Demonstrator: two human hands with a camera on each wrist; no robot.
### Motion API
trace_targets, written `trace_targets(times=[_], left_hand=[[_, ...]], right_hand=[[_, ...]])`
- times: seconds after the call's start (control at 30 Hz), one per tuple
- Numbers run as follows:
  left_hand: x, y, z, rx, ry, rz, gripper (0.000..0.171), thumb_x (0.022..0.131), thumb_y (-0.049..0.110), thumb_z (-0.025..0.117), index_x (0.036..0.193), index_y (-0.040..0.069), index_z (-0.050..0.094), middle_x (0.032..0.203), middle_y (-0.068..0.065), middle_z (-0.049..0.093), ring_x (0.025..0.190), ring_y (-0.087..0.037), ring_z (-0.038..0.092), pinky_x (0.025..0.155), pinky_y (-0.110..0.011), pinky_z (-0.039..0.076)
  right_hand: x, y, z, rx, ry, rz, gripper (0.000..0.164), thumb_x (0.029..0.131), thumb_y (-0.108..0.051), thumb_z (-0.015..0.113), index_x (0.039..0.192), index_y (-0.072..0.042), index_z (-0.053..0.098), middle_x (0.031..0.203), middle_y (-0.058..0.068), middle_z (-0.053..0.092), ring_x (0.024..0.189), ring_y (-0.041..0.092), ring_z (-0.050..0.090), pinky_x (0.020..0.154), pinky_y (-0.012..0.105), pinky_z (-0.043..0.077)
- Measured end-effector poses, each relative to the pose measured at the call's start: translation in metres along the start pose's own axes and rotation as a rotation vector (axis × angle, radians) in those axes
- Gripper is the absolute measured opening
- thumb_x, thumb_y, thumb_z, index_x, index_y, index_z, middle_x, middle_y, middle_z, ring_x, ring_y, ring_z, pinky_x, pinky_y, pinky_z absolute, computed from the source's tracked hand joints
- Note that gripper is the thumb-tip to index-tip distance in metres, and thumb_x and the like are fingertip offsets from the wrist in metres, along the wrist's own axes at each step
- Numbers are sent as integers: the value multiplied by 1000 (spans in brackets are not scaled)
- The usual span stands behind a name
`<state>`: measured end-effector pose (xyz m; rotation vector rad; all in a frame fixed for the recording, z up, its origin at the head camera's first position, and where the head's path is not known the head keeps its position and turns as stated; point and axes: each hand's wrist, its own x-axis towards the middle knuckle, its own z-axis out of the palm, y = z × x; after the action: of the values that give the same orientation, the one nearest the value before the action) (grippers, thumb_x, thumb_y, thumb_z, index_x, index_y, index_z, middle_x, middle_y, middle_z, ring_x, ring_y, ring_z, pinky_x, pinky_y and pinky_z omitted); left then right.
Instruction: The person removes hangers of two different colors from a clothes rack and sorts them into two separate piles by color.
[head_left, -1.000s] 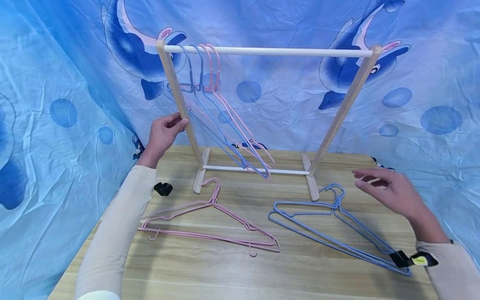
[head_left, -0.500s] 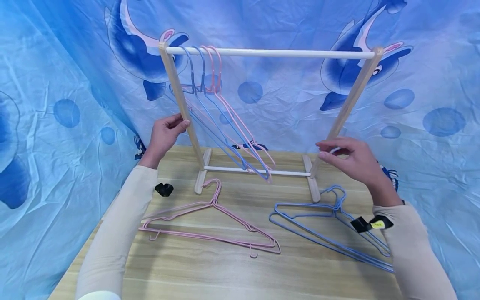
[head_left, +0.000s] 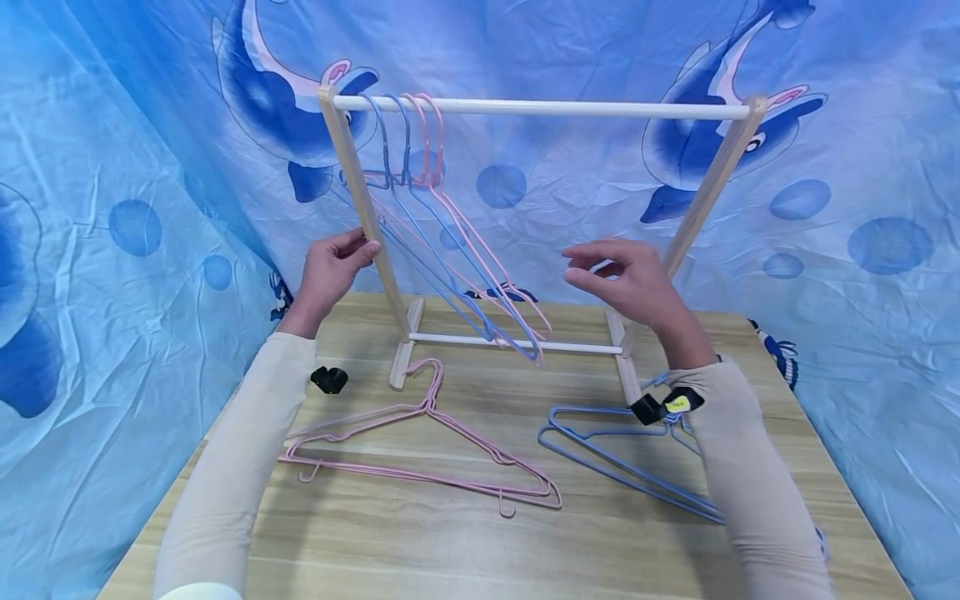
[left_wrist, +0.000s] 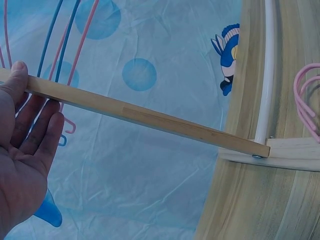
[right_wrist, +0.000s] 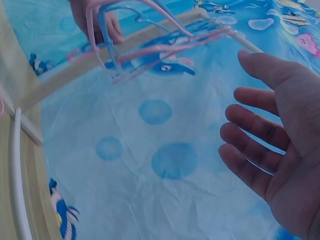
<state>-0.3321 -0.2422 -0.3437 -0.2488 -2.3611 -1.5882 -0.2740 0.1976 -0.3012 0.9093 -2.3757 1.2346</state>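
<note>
My left hand [head_left: 330, 271] grips the left wooden post [head_left: 389, 287] of a small clothes rack, thumb on the near side and fingers behind. From the rack's white top rail [head_left: 570, 107], near its left end, hang two blue hangers [head_left: 407, 150] and two pink hangers [head_left: 441, 150]. My right hand [head_left: 626, 279] is in the air between the hanging hangers and the right post [head_left: 705, 196], holding nothing. Its fingers are relaxed and apart in the right wrist view. Below it, blue hangers [head_left: 600, 409] lie on the table, partly covered by my right forearm.
Pink hangers [head_left: 431, 400] lie flat on the wooden table [head_left: 450, 558], front left of the rack. A thin white lower bar [head_left: 577, 344] joins the rack's feet. Blue cloth [head_left: 525, 242] printed with dolphins surrounds the table at the back and sides.
My right hand has moved left and upward, from above the blue hangers on the table to inside the rack's right post. My left hand keeps its grip on the left post.
</note>
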Motion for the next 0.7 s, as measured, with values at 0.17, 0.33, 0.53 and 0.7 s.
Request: trace_targets(times=[0.17,0.33,0.53,0.7], left_hand=[[-1,1,0,-9,1,2,52,99,40,66,144,14,61,132,-17,68,111,-11,67,99,-30,56],[-2,1,0,-16,-3,-1,51,99,37,67,144,14,60,133,-18,67,112,-10,67,102,-35,55],[0,-1,-1,-13,-4,-8,50,100,36,66,144,13,60,135,-18,66,112,-10,66,103,-38,54],[1,-1,0,-3,-2,-3,51,100,36,67,144,13,60,134,-19,66,112,-11,67,102,-36,55]], right_hand=[[15,-1,20,72,-36,19,30,97,-15,72,126,-10,74,111,10,74,95,10,65,80,19,56],[25,-3,37,120,-74,39,32,99,-19,71,130,-11,72,112,8,74,98,14,67,81,23,57],[33,0,54,213,-131,32,32,103,-17,63,133,-7,69,118,14,73,96,26,69,77,30,58],[37,-4,64,348,-158,48,33,106,-15,56,134,1,66,113,24,72,96,25,72,82,35,62]])
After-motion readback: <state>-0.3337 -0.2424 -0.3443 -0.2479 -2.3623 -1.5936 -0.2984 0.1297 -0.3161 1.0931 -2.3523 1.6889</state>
